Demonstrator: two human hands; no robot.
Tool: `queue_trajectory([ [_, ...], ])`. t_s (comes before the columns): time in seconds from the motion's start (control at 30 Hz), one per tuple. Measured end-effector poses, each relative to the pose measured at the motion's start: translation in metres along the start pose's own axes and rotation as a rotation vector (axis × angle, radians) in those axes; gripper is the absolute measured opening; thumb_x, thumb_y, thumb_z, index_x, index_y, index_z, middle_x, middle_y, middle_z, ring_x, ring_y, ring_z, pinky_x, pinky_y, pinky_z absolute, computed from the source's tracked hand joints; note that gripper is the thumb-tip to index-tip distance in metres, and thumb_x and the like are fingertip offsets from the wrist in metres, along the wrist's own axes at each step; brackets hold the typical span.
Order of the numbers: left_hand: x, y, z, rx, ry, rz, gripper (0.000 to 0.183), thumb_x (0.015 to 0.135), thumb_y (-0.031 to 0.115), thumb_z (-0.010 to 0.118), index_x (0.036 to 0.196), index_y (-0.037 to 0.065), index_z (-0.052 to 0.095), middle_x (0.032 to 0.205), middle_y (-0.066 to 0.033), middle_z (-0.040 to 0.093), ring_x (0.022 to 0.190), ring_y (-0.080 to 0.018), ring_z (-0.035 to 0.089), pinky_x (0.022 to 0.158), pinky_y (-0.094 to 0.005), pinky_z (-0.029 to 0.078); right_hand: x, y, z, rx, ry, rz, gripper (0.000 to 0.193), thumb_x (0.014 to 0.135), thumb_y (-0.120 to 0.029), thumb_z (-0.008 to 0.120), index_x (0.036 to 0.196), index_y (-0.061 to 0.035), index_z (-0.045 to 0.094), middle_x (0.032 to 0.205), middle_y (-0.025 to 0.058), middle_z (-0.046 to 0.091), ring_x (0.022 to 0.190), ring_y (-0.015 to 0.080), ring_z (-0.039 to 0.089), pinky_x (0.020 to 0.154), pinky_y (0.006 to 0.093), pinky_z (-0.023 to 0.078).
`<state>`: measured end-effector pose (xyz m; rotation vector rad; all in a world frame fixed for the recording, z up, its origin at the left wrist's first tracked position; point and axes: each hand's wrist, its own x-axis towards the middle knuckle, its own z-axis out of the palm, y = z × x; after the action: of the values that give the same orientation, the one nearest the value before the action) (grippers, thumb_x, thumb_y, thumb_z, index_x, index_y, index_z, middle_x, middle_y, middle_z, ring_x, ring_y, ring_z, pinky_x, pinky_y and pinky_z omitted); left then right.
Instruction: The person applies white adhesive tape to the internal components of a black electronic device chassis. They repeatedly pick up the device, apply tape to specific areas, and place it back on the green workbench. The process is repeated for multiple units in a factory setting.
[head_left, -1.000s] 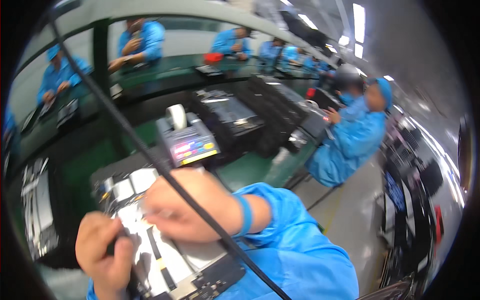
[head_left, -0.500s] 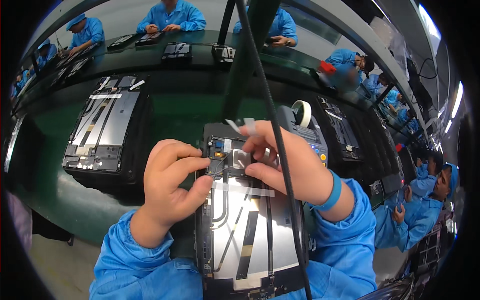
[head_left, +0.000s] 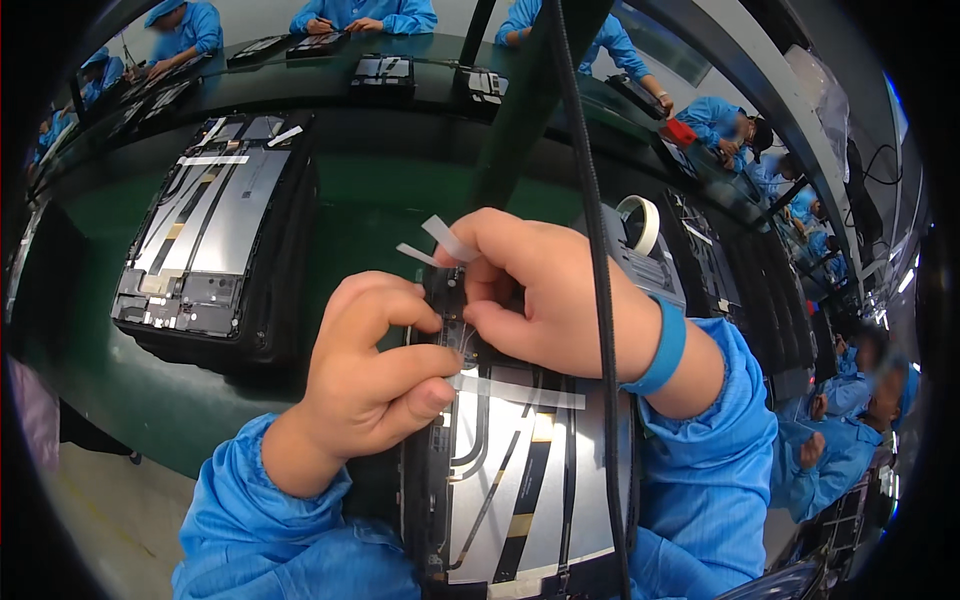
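Note:
An opened tablet-like device (head_left: 540, 480) lies before me, silver plate and dark flat cables showing. A whitish tape strip (head_left: 525, 393) crosses its upper part. My left hand (head_left: 375, 365) rests at the upper left edge, fingers bent and apart, index fingertip pressed down by the parts. Over the top end, my right hand (head_left: 550, 285) is closed, thumb against bent fingers; what they pinch is hidden. Thin wires (head_left: 466, 335) show just below the right thumb. One white tape piece (head_left: 447, 240) clings to my right index finger, and a narrower one (head_left: 415, 255) sticks out beside it.
Another opened device (head_left: 205, 225) lies on a black stack at the left. A tape roll (head_left: 638, 225) stands on a grey machine (head_left: 650, 275) at right, with more devices (head_left: 705, 255) beyond. A black cable (head_left: 590, 200) hangs in front. Co-workers in blue sit around the bench.
My right hand has moved left and its fingers have drawn together over the device's top end. My left index finger has moved inward. The whole view has shifted slightly.

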<state>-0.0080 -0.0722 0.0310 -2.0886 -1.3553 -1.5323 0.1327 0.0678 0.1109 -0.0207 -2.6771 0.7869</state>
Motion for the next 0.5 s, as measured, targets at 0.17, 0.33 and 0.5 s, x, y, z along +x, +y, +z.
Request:
queue_trajectory([
  [0.17, -0.009, -0.004, 0.002, 0.023, 0.079, -0.018, 0.033, 0.077, 0.043, 0.069, 0.085, 0.01, 0.071, 0.095, -0.0091, 0.055, 0.092, -0.0315, 0.052, 0.083, -0.0423, 0.042, -0.008, -0.011, -0.001, 0.048, -0.028, 0.24, 0.031, 0.075, 0.002, 0.062, 0.104, 0.0008, 0.052, 0.063, 0.0047, 0.058, 0.056, 0.0104, 0.055, 0.053, 0.0255, 0.044],
  [0.33, -0.008, -0.007, 0.007, 0.014, 0.009, -0.135, 0.045, 0.082, 0.052, 0.06, 0.095, 0.011, 0.071, 0.108, -0.0146, 0.05, 0.107, -0.0363, 0.044, 0.096, -0.0468, 0.034, -0.009, -0.013, -0.001, 0.021, -0.004, 0.346, 0.035, 0.073, -0.001, 0.064, 0.105, 0.0019, 0.051, 0.06, 0.005, 0.058, 0.054, 0.0106, 0.056, 0.052, 0.0253, 0.043],
  [0.5, -0.009, -0.006, 0.008, -0.062, -0.085, -0.18, 0.044, 0.088, 0.05, 0.052, 0.096, 0.012, 0.071, 0.115, -0.0174, 0.044, 0.119, -0.0386, 0.036, 0.105, -0.0502, 0.025, -0.009, -0.016, -0.013, 0.079, -0.033, 0.349, 0.028, 0.074, -0.005, 0.067, 0.099, -0.0001, 0.055, 0.069, 0.0085, 0.059, 0.064, 0.0163, 0.058, 0.057, 0.0283, 0.044],
])
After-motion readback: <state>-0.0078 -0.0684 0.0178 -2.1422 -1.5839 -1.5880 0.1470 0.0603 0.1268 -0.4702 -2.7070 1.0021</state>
